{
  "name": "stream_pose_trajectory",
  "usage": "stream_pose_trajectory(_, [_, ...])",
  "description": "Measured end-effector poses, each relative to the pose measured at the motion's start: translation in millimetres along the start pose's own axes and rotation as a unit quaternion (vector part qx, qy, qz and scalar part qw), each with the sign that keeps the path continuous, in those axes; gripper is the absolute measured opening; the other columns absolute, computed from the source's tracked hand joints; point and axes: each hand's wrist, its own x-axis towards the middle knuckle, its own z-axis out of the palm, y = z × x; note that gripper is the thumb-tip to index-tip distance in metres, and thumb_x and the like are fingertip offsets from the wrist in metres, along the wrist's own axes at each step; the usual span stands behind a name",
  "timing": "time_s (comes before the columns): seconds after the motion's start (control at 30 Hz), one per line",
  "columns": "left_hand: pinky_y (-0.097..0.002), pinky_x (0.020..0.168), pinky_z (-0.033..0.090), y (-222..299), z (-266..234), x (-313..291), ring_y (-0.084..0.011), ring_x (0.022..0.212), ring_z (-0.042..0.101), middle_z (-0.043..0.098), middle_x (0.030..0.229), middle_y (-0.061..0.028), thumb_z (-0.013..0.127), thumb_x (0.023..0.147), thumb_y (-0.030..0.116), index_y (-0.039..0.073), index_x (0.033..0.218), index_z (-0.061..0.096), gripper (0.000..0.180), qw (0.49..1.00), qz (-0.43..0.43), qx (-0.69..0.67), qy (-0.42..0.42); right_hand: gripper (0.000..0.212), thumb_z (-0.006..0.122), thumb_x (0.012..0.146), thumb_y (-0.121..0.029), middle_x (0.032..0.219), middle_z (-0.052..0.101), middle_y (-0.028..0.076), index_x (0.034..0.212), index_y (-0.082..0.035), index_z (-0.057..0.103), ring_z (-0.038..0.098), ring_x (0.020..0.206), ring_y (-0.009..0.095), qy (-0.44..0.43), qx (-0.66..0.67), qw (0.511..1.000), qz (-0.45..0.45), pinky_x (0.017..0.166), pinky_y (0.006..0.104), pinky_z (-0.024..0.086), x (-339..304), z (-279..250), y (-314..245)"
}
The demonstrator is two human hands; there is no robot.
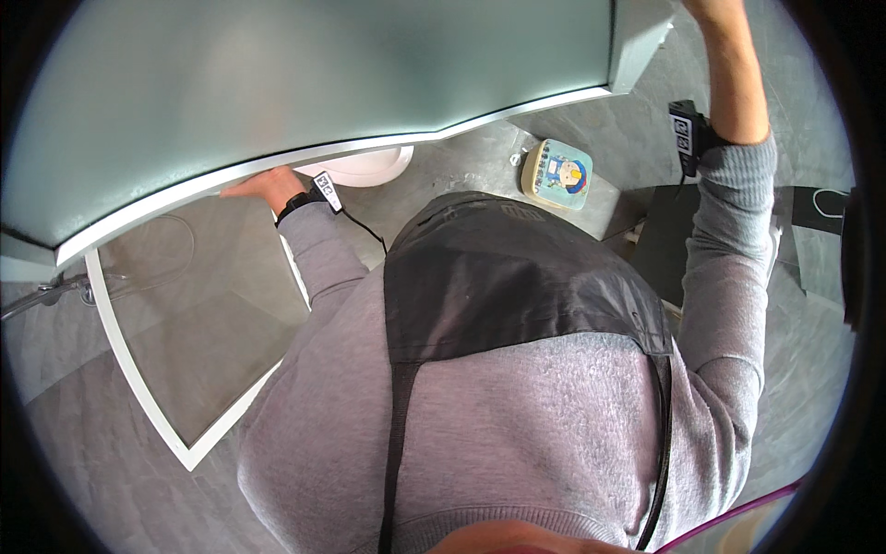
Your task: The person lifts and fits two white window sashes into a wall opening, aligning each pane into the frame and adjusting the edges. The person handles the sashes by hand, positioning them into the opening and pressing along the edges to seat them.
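Note:
A large frosted glass panel [369, 65] with a white frame spans the upper left, in front of my chest. My left hand [266, 188] is closed at the frame's lower edge, its thumb stretched leftward along it; the other fingers are mostly hidden. My right arm reaches up past the panel's right end. Only the base of my right hand [709, 7] shows at the upper rim, its fingers cut off. Both wrists carry black straps with small patterned tags.
A white-framed, see-through grey panel [198, 455] stands at the left, beside a shower fitting [55, 291]. Below the frosted panel are a pale pink basin [392, 168] and a box with a cartoon figure [560, 173]. A dark surface [660, 249] lies near my right arm.

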Motion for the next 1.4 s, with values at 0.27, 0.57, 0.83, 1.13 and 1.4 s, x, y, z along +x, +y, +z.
stream_pose_trajectory(0.27, [-0.0523, 0.111, 0.038, -1, -11, 2, -0.0334, 0.136, 0.04, 0.036, 0.152, -0.0107, 0.007, 0.088, 0.081, 0.011, 0.149, 0.036, 0.098, 0.997, 0.045, 0.058, 0.003, 0.034, 0.076, 0.081, -0.024, 0.088, 0.07, 0.012, 0.097, 0.005, 0.068, 0.064, 0.079, 0.016, -0.029, 0.107, 0.993, 0.038, 0.072, 0.0308, 0.052, -10, 35, 30])
stream_pose_trajectory(0.57, [-0.0519, 0.111, 0.039, 9, 19, -16, -0.0354, 0.134, 0.041, 0.037, 0.151, -0.0137, 0.009, 0.091, 0.076, 0.006, 0.147, 0.037, 0.093, 0.996, 0.071, 0.06, 0.004, 0.035, 0.086, 0.071, -0.02, 0.087, 0.07, 0.008, 0.093, 0.001, 0.07, 0.066, 0.08, 0.015, -0.02, 0.166, 0.986, 0.001, 0.073, 0.0298, 0.053, -22, 49, 48])
stream_pose_trajectory(0.83, [-0.0543, 0.104, 0.043, 0, -36, 12, -0.0354, 0.126, 0.049, 0.048, 0.14, -0.0146, 0.017, 0.095, 0.067, 0.006, 0.139, 0.046, 0.081, 0.988, 0.022, -0.012, 0.15, 0.046, 0.09, 0.067, -0.025, 0.091, 0.069, 0.007, 0.1, 0.001, 0.069, 0.065, 0.083, 0.015, -0.028, 0.217, 0.974, -0.057, 0.078, 0.0299, 0.053, -6, 68, 60])
stream_pose_trajectory(1.13, [-0.0515, 0.092, 0.051, -2, -50, 11, -0.0334, 0.11, 0.058, 0.058, 0.124, -0.0152, 0.037, 0.091, 0.051, 0.002, 0.122, 0.057, 0.061, 0.988, 0.047, 0.006, 0.144, 0.063, 0.091, 0.064, -0.032, 0.099, 0.072, 0.011, 0.112, 0.002, 0.067, 0.067, 0.09, 0.016, -0.059, 0.19, 0.98, -0.023, 0.082, 0.0309, 0.053, -2, 69, 56])
stream_pose_trajectory(1.4, [-0.0517, 0.097, 0.049, -3, -61, 24, -0.0346, 0.116, 0.056, 0.055, 0.13, -0.0173, 0.032, 0.091, 0.057, 0.001, 0.128, 0.055, 0.071, 0.99, 0.034, -0.014, 0.135, 0.061, 0.091, 0.063, -0.034, 0.093, 0.071, 0.01, 0.106, 0.002, 0.067, 0.066, 0.084, 0.015, -0.051, 0.211, 0.976, -0.036, 0.078, 0.03, 0.053, 8, 84, 51])
